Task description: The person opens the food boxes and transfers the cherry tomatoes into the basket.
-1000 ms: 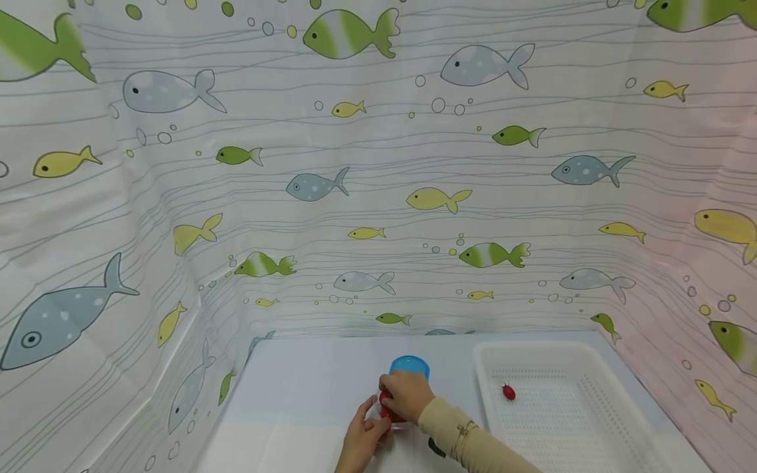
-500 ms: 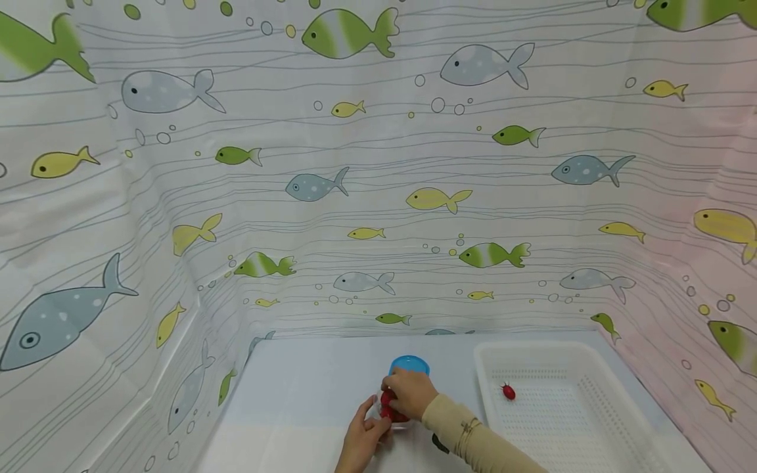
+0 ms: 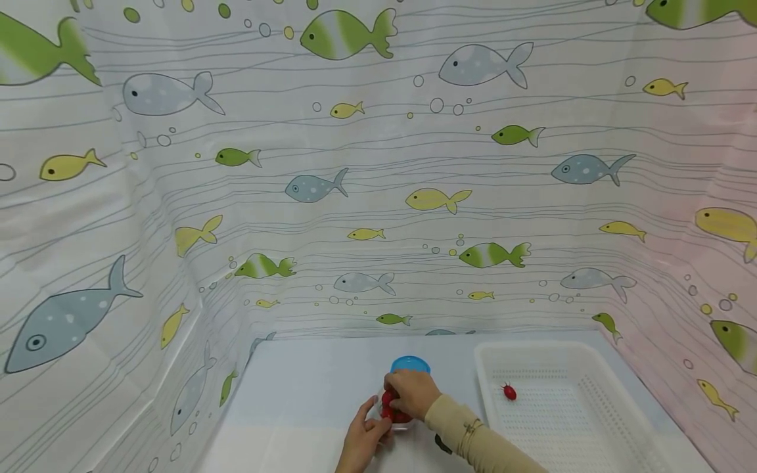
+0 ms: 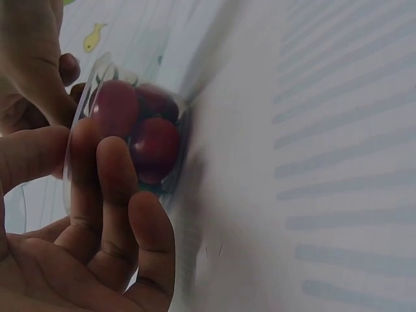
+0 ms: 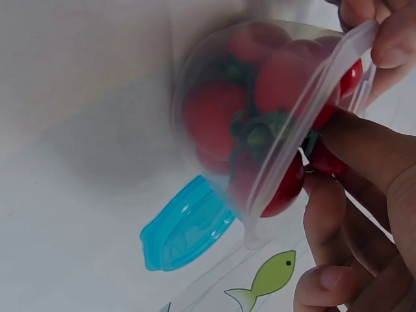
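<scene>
A clear plastic container (image 5: 250, 224) holds several red cherry tomatoes (image 5: 214, 117) with green stems. My left hand (image 3: 362, 439) grips its rim from the near left, thumb on the edge; the left wrist view shows the other fingers of this left hand (image 4: 114, 214) along the container. Over the opening, my right hand (image 3: 415, 392) pinches a cherry tomato among the others, its thumb and fingers at the rim in the right wrist view. That tomato is partly hidden by the fingers. A blue lid (image 3: 411, 362) lies just behind the container, partly covered by my right hand.
To the right stands a white perforated basket (image 3: 481, 374) with one small red tomato (image 3: 510, 392) inside. A small dark object (image 3: 442, 445) lies on the table beside my right sleeve. Fish-printed sheeting (image 3: 437, 263) encloses the white table (image 3: 296, 381) at the back and sides.
My right hand has shifted slightly to the right over the container, uncovering more of the red tomatoes. My left hand has stayed nearly in place on the rim.
</scene>
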`<state>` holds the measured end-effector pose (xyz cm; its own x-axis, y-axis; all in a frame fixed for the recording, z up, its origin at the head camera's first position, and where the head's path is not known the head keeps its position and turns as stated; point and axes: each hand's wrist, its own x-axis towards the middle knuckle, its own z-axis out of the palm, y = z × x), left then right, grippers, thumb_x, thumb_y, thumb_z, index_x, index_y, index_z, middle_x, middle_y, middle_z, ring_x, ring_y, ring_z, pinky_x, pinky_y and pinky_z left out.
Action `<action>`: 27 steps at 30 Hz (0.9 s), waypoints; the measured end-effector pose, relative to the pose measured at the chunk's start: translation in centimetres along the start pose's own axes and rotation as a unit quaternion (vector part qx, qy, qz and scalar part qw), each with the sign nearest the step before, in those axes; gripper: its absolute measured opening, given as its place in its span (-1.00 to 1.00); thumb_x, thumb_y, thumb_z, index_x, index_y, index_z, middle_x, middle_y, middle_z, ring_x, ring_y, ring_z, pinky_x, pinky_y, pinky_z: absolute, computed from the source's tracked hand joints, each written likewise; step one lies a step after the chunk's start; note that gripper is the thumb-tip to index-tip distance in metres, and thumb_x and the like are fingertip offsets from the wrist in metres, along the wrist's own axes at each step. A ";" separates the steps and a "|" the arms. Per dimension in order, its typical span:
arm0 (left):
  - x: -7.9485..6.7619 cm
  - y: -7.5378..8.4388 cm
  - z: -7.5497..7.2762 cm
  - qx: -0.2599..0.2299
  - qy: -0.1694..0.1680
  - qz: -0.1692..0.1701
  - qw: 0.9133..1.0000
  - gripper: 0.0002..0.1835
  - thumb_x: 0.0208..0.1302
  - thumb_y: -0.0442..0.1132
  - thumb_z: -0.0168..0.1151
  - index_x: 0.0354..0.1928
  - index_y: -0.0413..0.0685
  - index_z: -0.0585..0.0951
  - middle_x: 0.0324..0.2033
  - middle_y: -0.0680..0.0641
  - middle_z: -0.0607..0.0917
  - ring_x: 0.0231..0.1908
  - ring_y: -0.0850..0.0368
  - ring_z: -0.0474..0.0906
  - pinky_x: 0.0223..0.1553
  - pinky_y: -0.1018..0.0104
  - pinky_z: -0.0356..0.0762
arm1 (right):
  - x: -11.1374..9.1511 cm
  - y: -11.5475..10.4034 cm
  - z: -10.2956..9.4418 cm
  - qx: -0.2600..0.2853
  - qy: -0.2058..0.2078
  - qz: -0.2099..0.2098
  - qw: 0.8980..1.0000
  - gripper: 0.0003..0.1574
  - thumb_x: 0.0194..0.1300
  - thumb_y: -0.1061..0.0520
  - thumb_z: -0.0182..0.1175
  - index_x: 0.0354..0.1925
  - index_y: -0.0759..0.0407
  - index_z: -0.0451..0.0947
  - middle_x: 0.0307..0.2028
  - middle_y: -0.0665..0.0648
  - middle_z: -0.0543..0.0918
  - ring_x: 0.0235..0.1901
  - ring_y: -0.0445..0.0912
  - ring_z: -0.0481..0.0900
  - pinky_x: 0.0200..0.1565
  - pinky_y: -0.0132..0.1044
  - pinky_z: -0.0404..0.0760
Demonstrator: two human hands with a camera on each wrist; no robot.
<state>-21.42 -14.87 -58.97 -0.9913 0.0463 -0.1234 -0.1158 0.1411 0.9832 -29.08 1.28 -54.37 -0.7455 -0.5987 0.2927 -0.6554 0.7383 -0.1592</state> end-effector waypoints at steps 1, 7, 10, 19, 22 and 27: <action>0.1 0.0 0.0 0.000 -0.001 0.000 1.000 -0.19 0.41 -0.14 0.27 0.49 -0.43 0.13 -0.39 -0.14 0.75 -0.37 -0.02 0.70 -0.36 0.21 0.51 | 0.0 0.1 -0.1 0.001 0.004 -0.001 1.000 -0.64 0.03 -0.03 0.60 -0.25 -0.02 0.67 -0.37 -0.08 0.70 -0.39 -0.26 0.61 -0.33 -0.35 0.62; 0.2 -0.2 0.2 -0.004 -0.003 -0.001 1.000 -0.19 0.43 -0.13 0.26 0.49 -0.42 0.12 -0.37 -0.13 0.75 -0.36 -0.04 0.71 -0.34 0.19 0.54 | -0.3 0.3 -1.2 0.023 0.009 0.004 1.000 -0.64 0.03 -0.03 0.60 -0.22 -0.01 0.70 -0.38 -0.10 0.70 -0.36 -0.28 0.58 -0.28 -0.31 0.63; 0.2 -0.1 0.3 -0.006 -0.002 -0.001 1.000 -0.19 0.42 -0.14 0.26 0.49 -0.42 0.12 -0.38 -0.11 0.75 -0.36 -0.03 0.71 -0.35 0.20 0.53 | -0.3 0.4 -1.9 0.027 0.004 0.010 1.000 -0.63 0.06 -0.05 0.59 -0.16 -0.03 0.74 -0.34 -0.11 0.72 -0.33 -0.27 0.61 -0.27 -0.25 0.66; 0.3 0.0 0.4 -0.005 -0.002 0.000 1.000 -0.19 0.42 -0.13 0.27 0.49 -0.40 0.13 -0.35 -0.16 0.76 -0.36 -0.04 0.71 -0.34 0.20 0.53 | -0.3 1.8 -3.4 0.037 0.015 0.024 0.999 -0.71 0.12 -0.09 0.54 -0.18 -0.09 0.77 -0.32 -0.16 0.69 -0.38 -0.30 0.57 -0.40 -0.34 0.59; 0.4 0.0 0.4 -0.001 0.000 -0.003 1.000 -0.19 0.42 -0.12 0.27 0.49 -0.40 0.13 -0.36 -0.14 0.76 -0.36 -0.04 0.71 -0.34 0.20 0.52 | -0.3 2.3 -4.1 0.051 0.024 0.026 0.998 -0.74 0.12 -0.08 0.53 -0.19 -0.12 0.77 -0.34 -0.15 0.68 -0.40 -0.30 0.54 -0.44 -0.37 0.55; 0.5 0.1 0.4 0.003 0.004 -0.010 1.000 -0.18 0.41 -0.11 0.27 0.49 -0.42 0.14 -0.39 -0.08 0.76 -0.37 0.00 0.70 -0.35 0.20 0.51 | -0.6 2.8 -5.8 0.065 0.040 0.031 0.997 -0.69 0.12 -0.10 0.53 -0.18 -0.05 0.76 -0.35 -0.14 0.71 -0.37 -0.28 0.59 -0.40 -0.33 0.59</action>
<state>-21.92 -14.46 -59.03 -0.9892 0.0361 -0.1417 -0.1350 0.1472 0.9798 -29.75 5.56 -49.53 -0.7767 -0.5228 0.3514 -0.6222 0.7239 -0.2982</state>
